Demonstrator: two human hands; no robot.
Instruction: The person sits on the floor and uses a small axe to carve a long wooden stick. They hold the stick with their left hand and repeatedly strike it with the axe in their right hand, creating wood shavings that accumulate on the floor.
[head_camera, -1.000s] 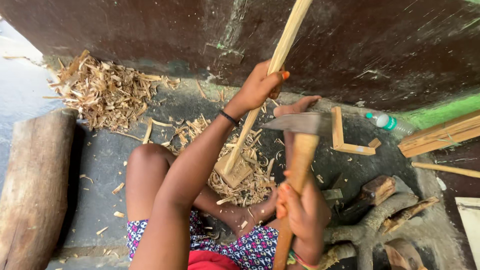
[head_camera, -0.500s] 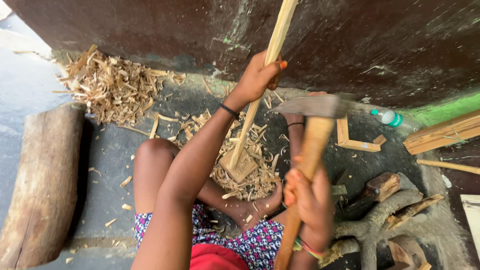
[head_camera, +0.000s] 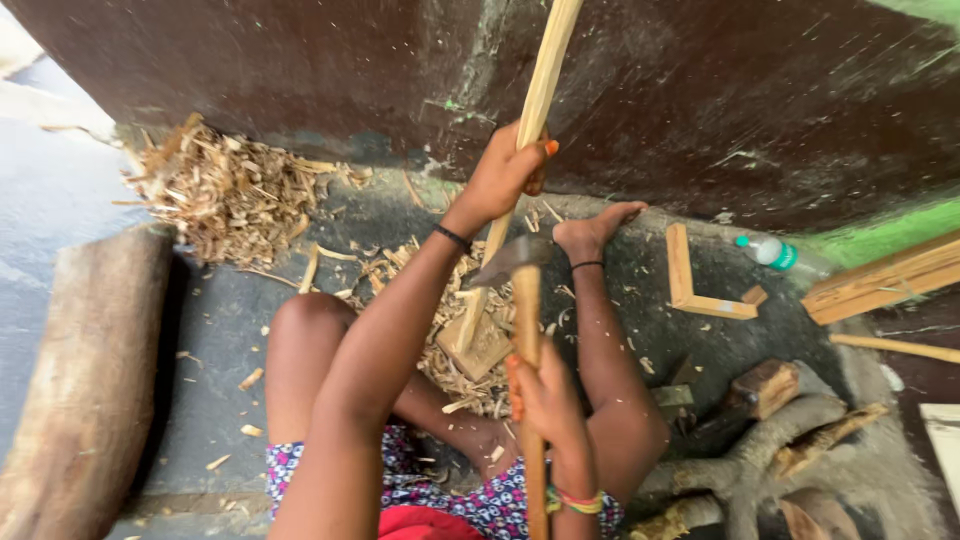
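The long pale stick (head_camera: 530, 130) stands nearly upright, its lower end on a small wood block (head_camera: 478, 347) amid shavings (head_camera: 240, 195), steadied by the left hand (head_camera: 505, 175), fingers wrapped round it. The right hand (head_camera: 540, 395) grips the hatchet (head_camera: 515, 262) by its handle, blade beside the stick. The stick's top is cut off; the blade's edge is hard to make out.

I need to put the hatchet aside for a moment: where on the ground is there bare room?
Bare grey floor lies between the weathered log and the bent knee, with only a few chips. Crowded: the pale wood shavings by the wall and around the square wooden block.
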